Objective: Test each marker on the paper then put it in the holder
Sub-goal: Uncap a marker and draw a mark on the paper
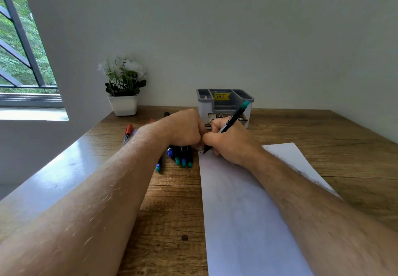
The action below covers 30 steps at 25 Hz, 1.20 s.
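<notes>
The paper (pixel 243 200) lies on the table (pixel 323 146). The holder (pixel 225 107) stands at its 12 o'clock, loose markers (pixel 183 157) at 9 o'clock. The plant pot (pixel 123 105) sits at 11 o'clock.

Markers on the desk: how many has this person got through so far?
Barely started: the holder shows no markers inside. The right hand grips a green-capped marker, tip at the paper's top corner. The left hand is fisted beside it. The marker pile awaits testing.

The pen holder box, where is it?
In the head view, the grey holder stands at the back of the wooden table against the wall, just behind the right hand, right of the flower pot.
</notes>
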Each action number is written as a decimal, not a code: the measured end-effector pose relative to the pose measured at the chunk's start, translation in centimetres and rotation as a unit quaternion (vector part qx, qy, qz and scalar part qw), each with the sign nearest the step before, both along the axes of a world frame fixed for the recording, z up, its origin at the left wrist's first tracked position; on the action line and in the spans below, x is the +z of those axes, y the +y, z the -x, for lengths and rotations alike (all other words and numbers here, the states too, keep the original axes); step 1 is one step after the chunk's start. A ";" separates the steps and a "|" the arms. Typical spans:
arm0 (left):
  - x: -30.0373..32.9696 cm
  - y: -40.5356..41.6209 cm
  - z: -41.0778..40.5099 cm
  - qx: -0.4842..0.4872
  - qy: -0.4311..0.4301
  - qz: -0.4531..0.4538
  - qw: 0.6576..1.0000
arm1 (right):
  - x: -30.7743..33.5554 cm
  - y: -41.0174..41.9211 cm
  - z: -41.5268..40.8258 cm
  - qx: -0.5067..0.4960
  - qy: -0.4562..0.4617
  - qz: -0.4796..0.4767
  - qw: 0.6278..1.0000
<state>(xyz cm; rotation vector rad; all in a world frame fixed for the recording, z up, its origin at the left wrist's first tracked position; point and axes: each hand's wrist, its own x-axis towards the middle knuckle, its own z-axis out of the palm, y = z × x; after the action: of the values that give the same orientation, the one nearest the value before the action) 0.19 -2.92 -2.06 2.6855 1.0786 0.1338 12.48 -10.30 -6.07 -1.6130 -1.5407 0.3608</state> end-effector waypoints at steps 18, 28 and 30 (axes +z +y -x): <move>-0.1 -0.1 0.2 0.005 -0.004 0.003 1.000 | -0.4 0.2 0.1 -0.039 -0.017 -0.042 0.998; 0.6 -0.6 0.7 0.050 -0.231 0.077 0.969 | 1.6 -0.3 -1.0 -0.010 0.294 -0.056 0.954; 1.0 -1.0 0.6 0.044 -0.324 0.152 0.933 | 2.1 -0.3 -1.3 -0.003 0.367 -0.083 0.926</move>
<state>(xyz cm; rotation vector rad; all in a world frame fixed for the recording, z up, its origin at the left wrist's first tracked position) -0.36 -3.94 -1.08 2.0727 0.9043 0.7442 13.76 -10.57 -4.01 -1.1497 -0.9540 0.7150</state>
